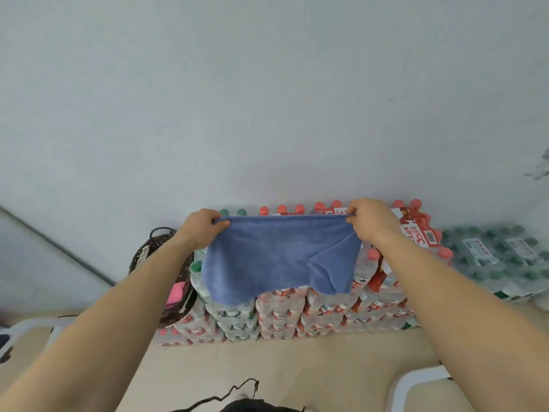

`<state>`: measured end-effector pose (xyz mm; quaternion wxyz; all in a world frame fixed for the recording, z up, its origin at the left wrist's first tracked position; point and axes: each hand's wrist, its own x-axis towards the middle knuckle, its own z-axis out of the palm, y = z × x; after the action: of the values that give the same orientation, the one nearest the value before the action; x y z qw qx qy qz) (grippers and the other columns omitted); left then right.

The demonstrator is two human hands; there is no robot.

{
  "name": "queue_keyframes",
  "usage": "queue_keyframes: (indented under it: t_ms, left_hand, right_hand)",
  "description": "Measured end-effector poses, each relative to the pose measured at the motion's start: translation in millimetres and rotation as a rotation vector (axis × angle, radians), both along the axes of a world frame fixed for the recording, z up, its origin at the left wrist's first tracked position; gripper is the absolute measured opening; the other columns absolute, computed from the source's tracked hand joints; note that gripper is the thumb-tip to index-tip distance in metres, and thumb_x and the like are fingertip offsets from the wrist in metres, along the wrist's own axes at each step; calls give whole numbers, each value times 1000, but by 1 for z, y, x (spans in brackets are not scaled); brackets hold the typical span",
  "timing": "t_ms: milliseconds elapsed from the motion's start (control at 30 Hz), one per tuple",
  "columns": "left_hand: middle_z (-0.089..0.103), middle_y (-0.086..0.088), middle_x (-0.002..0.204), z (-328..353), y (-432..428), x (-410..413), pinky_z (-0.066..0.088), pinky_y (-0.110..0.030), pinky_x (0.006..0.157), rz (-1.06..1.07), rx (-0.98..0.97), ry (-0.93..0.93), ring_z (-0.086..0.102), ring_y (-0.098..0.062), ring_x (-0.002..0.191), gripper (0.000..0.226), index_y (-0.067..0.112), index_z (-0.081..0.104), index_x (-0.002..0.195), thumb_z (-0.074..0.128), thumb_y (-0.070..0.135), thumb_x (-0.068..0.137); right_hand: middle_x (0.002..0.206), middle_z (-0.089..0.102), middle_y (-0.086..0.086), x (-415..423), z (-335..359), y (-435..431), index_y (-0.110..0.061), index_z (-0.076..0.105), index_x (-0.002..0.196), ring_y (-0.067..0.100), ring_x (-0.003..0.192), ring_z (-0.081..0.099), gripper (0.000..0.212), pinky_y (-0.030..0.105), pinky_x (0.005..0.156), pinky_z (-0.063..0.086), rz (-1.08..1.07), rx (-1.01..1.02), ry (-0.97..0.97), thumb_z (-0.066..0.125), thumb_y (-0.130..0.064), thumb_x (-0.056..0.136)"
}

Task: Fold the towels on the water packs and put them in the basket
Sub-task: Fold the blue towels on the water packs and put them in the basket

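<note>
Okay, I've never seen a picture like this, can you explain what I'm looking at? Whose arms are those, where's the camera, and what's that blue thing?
There is no machine here: these are a person's two bare arms, seen by one wide-angle camera worn on the head, looking forward and down. The left hand and right hand each pinch a top corner of a blue towel, held stretched over stacked water packs. Left of the packs stands a dark basket with a pink item inside.
</note>
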<state>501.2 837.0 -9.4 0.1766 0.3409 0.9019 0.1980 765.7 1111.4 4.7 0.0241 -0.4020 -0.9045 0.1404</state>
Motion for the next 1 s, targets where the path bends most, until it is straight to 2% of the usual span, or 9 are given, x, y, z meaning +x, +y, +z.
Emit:
queue_keyframes:
  t_ms: [100, 200, 267, 367, 500, 667, 900, 1000]
  left_hand:
    - [59, -2, 67, 10, 3, -5, 43, -34, 62, 54, 24, 68, 54, -24, 67, 31, 19, 54, 68, 55, 35, 95]
    - [62, 0, 73, 15, 3, -7, 47, -34, 63, 104, -4, 143, 59, -22, 72, 29, 24, 56, 72, 52, 40, 96]
    - [63, 0, 75, 15, 5, -9, 49, -36, 65, 110, -17, 145, 60, -24, 75, 28, 24, 58, 75, 51, 40, 96]
    - [65, 2, 85, 11, 9, -13, 52, -38, 72, 93, -7, 145, 60, -23, 82, 17, 27, 61, 86, 52, 37, 96]
    - [64, 4, 96, 0, 16, -29, 49, -37, 80, 122, 47, 115, 58, -22, 90, 12, 28, 62, 103, 52, 32, 97]
    - [66, -8, 111, -28, 36, -66, 48, -38, 81, 138, 12, 105, 58, -29, 97, 26, 21, 61, 115, 39, 25, 103]
    - [70, -1, 94, -68, 75, -113, 53, -36, 75, 207, 34, 64, 63, -25, 86, 11, 28, 67, 94, 56, 25, 93]
    - [72, -2, 94, -93, 83, -126, 52, -36, 74, 180, 38, 87, 63, -28, 88, 13, 25, 68, 96, 56, 22, 93]
  right_hand:
    - [90, 66, 5, 1, -5, 1, -20, 68, 94, 28, 78, 62, 26, 33, 62, 50, -7, 64, -110, 54, -1, 84]
    - [84, 63, 4, 1, -11, 6, -18, 64, 94, 27, 73, 61, 25, 34, 60, 51, -26, 73, -177, 53, 0, 81]
    - [89, 64, 6, -1, -11, 9, -16, 61, 96, 29, 77, 62, 25, 34, 59, 48, -40, 81, -185, 51, 1, 81]
    - [99, 63, 12, -9, -11, 17, -12, 57, 103, 33, 86, 60, 24, 35, 63, 44, -84, 66, -76, 47, 2, 86]
    - [106, 63, 14, -34, -12, 34, -10, 59, 108, 28, 82, 52, 27, 35, 70, 47, -176, -58, 183, 46, 3, 89]
    - [108, 62, 10, -73, -26, 51, -13, 61, 106, 29, 88, 57, 34, 35, 74, 49, -228, -99, 195, 42, 6, 85]
    - [116, 61, 17, -123, -62, 74, -4, 61, 113, 36, 103, 59, 35, 40, 84, 51, -348, -85, 126, 46, 9, 84]
    - [123, 58, 18, -138, -82, 82, -3, 60, 118, 37, 109, 57, 38, 41, 90, 49, -361, -118, 95, 47, 8, 84]
